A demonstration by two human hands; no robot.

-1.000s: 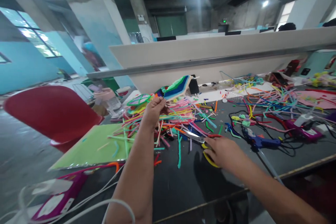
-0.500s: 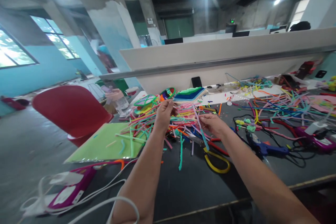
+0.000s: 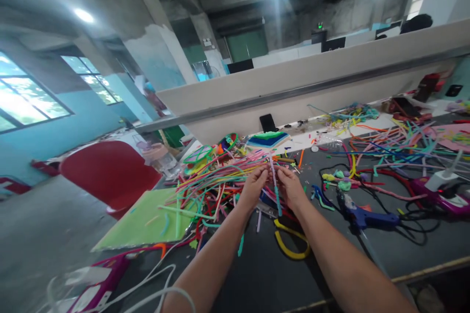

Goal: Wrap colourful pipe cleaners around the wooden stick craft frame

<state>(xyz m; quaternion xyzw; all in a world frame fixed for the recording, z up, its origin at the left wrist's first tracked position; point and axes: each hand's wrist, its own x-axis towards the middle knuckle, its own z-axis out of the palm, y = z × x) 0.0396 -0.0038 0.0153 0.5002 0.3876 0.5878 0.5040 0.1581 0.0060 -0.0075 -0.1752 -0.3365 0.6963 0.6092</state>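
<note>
Hands (image 3: 255, 187) (image 3: 293, 189) together pinch a strip (image 3: 277, 196) over the littered dark table (image 3: 264, 274), blue walls (image 3: 22, 150) beyond.

– What lies between the hands (image 3: 291, 187)?

– A pipe cleaner (image 3: 276, 188), with the scissors (image 3: 293, 256) on the table (image 3: 264, 276), just on the near side of them

– And to their left?

– A heap of pipe cleaners (image 3: 220, 170), then a flat packet (image 3: 135, 220) farther left, and a chair (image 3: 110, 171) behind that

– Beyond the hands?

– A layered piece (image 3: 270, 141), then a phone (image 3: 269, 122) against the partition (image 3: 227, 128)

– To their right?

– A glue gun (image 3: 378, 218), with a power strip (image 3: 452, 200) farther right
</note>
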